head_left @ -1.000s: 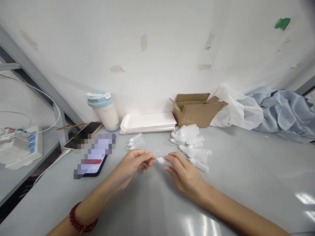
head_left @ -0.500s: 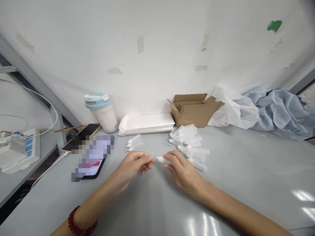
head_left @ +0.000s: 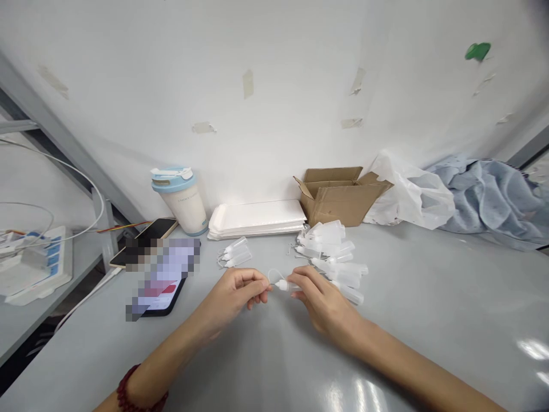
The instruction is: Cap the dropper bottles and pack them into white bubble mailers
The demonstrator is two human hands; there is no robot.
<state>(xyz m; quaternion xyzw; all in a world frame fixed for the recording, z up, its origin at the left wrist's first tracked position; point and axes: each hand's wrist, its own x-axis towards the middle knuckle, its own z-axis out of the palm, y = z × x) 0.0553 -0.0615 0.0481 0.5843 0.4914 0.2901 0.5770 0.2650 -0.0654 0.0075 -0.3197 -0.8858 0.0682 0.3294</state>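
Observation:
Between thumb and fingers, my right hand (head_left: pixel 319 294) grips a small translucent bottle (head_left: pixel 283 284) whose tip points left. A thin clear strand loops from the bottle's tip toward my left hand (head_left: pixel 246 289). The fingertips of my left hand are pinched together at the end of the tip; what they grip is too small to make out. Just beyond my right hand lies a pile of similar bottles (head_left: pixel 328 237). A smaller group of bottles (head_left: pixel 237 254) rests beyond my left hand.
Along the wall stand a blue-lidded cup (head_left: pixel 182 203), a stack of white envelopes (head_left: pixel 259 218), an open cardboard box (head_left: pixel 343 200), a white plastic bag (head_left: pixel 407 191) and blue cloth (head_left: pixel 489 194). Two phones (head_left: pixel 148 240) (head_left: pixel 165 286) lie at left, near a power strip (head_left: pixel 47 263).
The view has shifted slightly, so everything sits a little lower. Both hands keep nearly the same pose around the bottle, and the strand's loop looks a bit wider.

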